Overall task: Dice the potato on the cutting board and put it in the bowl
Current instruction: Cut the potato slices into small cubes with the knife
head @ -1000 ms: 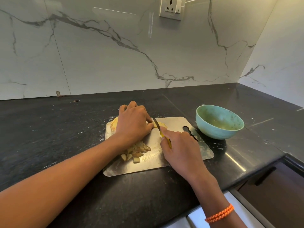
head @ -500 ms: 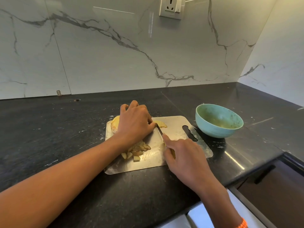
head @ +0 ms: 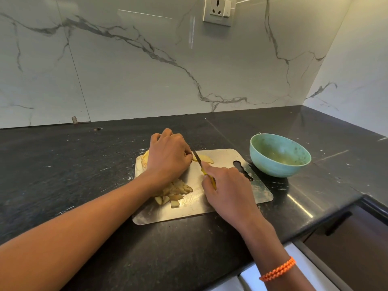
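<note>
A steel cutting board (head: 241, 198) lies on the black counter. My left hand (head: 168, 156) curls over the uncut potato (head: 145, 159) at the board's far left, hiding most of it. My right hand (head: 228, 192) grips a yellow-handled knife (head: 198, 159), its blade tip beside my left fingertips, over a potato slice (head: 206, 159). A pile of diced potato (head: 174, 193) sits on the board below my left wrist. The teal bowl (head: 279, 155) stands to the right of the board, with no pieces visible inside.
The black counter (head: 73, 169) stretches left and behind the board. Marble walls meet in a corner at the back right, with a socket (head: 218, 10) above. The counter's front edge runs diagonally at the lower right, above a dark drawer (head: 346, 234).
My right hand drew the knife back toward me half a second ago, then pushed it forward again to the slice by my left fingertips. The left hand stayed on the potato.
</note>
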Demonstrator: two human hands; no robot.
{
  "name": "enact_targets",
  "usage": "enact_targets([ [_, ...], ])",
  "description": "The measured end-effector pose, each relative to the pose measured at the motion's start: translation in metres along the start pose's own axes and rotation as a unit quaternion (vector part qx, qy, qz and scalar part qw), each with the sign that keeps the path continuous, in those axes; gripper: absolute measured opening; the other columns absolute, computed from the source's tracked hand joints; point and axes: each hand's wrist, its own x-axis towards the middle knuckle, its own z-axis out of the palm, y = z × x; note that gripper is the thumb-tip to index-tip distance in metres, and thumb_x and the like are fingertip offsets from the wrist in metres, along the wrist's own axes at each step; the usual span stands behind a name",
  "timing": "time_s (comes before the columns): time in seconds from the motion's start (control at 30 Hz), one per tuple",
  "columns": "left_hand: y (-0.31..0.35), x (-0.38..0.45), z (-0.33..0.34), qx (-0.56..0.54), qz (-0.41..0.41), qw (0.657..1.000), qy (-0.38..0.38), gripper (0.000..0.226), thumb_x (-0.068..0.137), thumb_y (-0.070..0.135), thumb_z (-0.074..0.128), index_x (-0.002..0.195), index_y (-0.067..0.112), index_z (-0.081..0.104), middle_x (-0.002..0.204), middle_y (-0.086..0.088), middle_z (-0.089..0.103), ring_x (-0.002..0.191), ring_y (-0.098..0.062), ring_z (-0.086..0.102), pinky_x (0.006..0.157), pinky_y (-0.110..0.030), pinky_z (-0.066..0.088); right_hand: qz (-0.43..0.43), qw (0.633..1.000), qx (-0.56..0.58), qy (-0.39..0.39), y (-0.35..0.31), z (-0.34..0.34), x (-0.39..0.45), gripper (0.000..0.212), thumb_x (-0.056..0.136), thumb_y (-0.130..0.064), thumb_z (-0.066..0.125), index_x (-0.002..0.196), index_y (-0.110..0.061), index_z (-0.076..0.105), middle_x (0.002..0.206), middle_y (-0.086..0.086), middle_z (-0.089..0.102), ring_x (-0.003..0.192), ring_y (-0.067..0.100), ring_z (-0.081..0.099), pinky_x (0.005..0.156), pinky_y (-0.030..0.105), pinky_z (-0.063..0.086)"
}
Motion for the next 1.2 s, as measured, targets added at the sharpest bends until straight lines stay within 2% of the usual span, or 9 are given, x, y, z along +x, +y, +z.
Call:
enact_targets([
  [0.17, 0.0, 0.0, 0.001, -0.003, 0.0, 1.0, 0.002, 0.019, 0.094, 0.045, 0.073, 0.104, 0.033, 0.083, 0.111, 0.014, 0.072, 0.113, -0.013, 0.049, 0.105, -0.042, 0.039, -0.005, 1.0, -0.019, -0.014, 0.002, -0.001, -0.001, 0.046, 0.106, -0.035, 0.043, 0.151, -0.032, 0.048, 0.091, -0.005, 0.073, 0.078, 0.012, 0.059, 0.071, 0.039, 0.053],
  [0.37, 0.004, -0.001, 0.002, 0.009, 0.0, 1.0, -0.007, 0.023, 0.092, 0.051, 0.072, 0.098, 0.032, 0.082, 0.111, 0.016, 0.071, 0.116, -0.011, 0.049, 0.108, -0.045, 0.037, -0.008, 0.998, -0.04, -0.042, 0.003, 0.0, 0.003, 0.047, 0.106, -0.034, 0.043, 0.152, -0.031, 0.047, 0.107, -0.004, 0.073, 0.092, 0.015, 0.061, 0.077, 0.038, 0.053],
  [0.57, 0.006, -0.001, 0.002, 0.01, -0.004, 1.0, -0.002, 0.021, 0.091, 0.052, 0.073, 0.093, 0.033, 0.082, 0.109, 0.016, 0.071, 0.115, -0.011, 0.049, 0.108, -0.045, 0.037, -0.024, 0.999, -0.019, -0.029, 0.013, -0.004, -0.016, 0.048, 0.105, -0.035, 0.047, 0.153, -0.031, 0.045, 0.097, -0.006, 0.073, 0.081, 0.01, 0.06, 0.073, 0.038, 0.054],
  [0.77, 0.004, -0.001, 0.0, 0.003, 0.019, 1.0, 0.006, 0.022, 0.093, 0.05, 0.073, 0.101, 0.032, 0.083, 0.11, 0.014, 0.071, 0.111, -0.01, 0.049, 0.109, -0.04, 0.039, -0.029, 0.998, 0.052, 0.001, 0.026, -0.01, -0.048, 0.044, 0.103, -0.038, 0.052, 0.147, -0.037, 0.051, 0.063, -0.016, 0.059, 0.061, 0.009, 0.054, 0.055, 0.018, 0.032],
  [0.87, 0.003, -0.001, 0.001, -0.009, 0.049, 0.999, 0.019, 0.018, 0.098, 0.039, 0.069, 0.105, 0.029, 0.083, 0.102, 0.011, 0.073, 0.102, -0.011, 0.053, 0.103, -0.034, 0.046, -0.014, 0.994, 0.09, 0.059, 0.041, -0.014, -0.041, 0.043, 0.102, -0.034, 0.056, 0.145, -0.037, 0.052, 0.06, -0.011, 0.062, 0.053, 0.011, 0.049, 0.052, 0.023, 0.032],
  [0.93, 0.006, -0.002, 0.001, -0.01, 0.083, 0.996, 0.016, 0.018, 0.101, 0.028, 0.066, 0.102, 0.024, 0.083, 0.098, 0.007, 0.073, 0.094, -0.011, 0.056, 0.092, -0.032, 0.054, 0.007, 0.995, 0.064, 0.076, 0.052, -0.018, -0.03, 0.042, 0.101, -0.035, 0.057, 0.142, -0.037, 0.055, 0.058, -0.013, 0.06, 0.05, 0.008, 0.045, 0.052, 0.029, 0.037],
  [1.0, 0.012, -0.002, 0.002, -0.005, 0.134, 0.991, -0.002, 0.018, 0.1, 0.016, 0.065, 0.107, 0.019, 0.081, 0.108, 0.003, 0.073, 0.096, -0.013, 0.06, 0.084, -0.032, 0.059, 0.038, 0.996, 0.036, 0.071, 0.062, -0.022, -0.018, 0.04, 0.1, -0.037, 0.057, 0.14, -0.036, 0.06, 0.063, -0.014, 0.063, 0.055, 0.007, 0.049, 0.06, 0.035, 0.049],
  [1.1, 0.026, -0.006, 0.003, -0.034, 0.192, 0.979, -0.053, 0.033, 0.101, 0.012, 0.062, 0.132, 0.014, 0.07, 0.134, -0.002, 0.066, 0.113, -0.019, 0.062, 0.091, -0.036, 0.059, 0.053, 0.996, 0.021, 0.065, 0.07, -0.023, -0.008, 0.04, 0.1, -0.039, 0.057, 0.14, -0.035, 0.062, 0.088, -0.008, 0.077, 0.069, 0.007, 0.062, 0.071, 0.04, 0.056],
  [1.2, 0.03, -0.007, 0.004, -0.046, 0.199, 0.972, -0.117, 0.037, 0.105, 0.014, 0.056, 0.141, 0.013, 0.063, 0.144, -0.004, 0.059, 0.121, -0.02, 0.058, 0.1, -0.036, 0.056, 0.051, 0.997, 0.015, 0.056, 0.07, -0.022, -0.007, 0.039, 0.101, -0.038, 0.057, 0.139, -0.036, 0.062, 0.078, -0.009, 0.074, 0.065, 0.009, 0.059, 0.071, 0.041, 0.056],
])
